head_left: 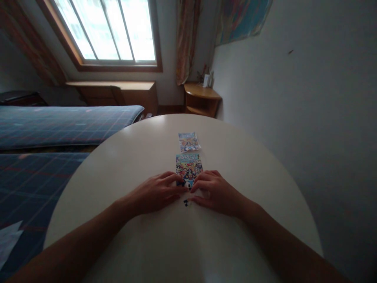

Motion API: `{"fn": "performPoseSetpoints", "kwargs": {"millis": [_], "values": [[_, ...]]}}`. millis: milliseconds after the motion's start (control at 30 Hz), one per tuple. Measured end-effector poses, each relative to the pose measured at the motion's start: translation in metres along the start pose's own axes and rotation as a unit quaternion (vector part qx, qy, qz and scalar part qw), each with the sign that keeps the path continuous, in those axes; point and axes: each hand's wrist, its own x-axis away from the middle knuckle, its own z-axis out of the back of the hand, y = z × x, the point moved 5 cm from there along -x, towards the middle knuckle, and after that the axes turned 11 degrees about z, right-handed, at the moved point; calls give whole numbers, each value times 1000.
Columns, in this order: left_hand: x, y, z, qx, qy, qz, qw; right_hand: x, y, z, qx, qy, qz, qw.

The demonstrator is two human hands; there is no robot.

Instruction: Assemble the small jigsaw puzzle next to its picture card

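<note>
A small, colourful jigsaw puzzle (189,165) with "BLUEY" lettered along its top lies flat on the round white table (141,145). At its lower left edge, my left hand (160,191) has its fingers bent and closed in against the puzzle. From the other side my right hand (216,192) curls its fingers onto the lower right edge, the thumb lower down. The fingertips of both hands nearly meet there and hide part of the bottom. Just below them lies a small dark puzzle piece (186,203).
Beyond the puzzle rests a creased picture sheet (189,142) with a similar print. A bed with a blue plaid cover (59,125) stands left of the table, with papers (8,239) near the front. To the right is a white wall (309,118); a corner shelf (203,92) stands behind.
</note>
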Motion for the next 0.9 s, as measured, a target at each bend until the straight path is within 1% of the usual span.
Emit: {"fn": "performPoseSetpoints", "kwargs": {"millis": [267,400,567,767,900], "values": [[-2,1,1,-15,-12,1,1000,1,-2,-9,-13,-12,14,1000],[-3,2,1,-9,-19,8,1000,2,-4,-9,-19,-14,-5,1000],[-6,-1,3,22,-11,5,1000,1,-9,-11,-29,-16,-31,999],[-5,-7,4,67,-30,8,997,-2,-12,-12,-46,-17,-79,996],[-4,-9,4,78,-36,16,996,-4,-14,-12,-52,-21,-82,995]]}}
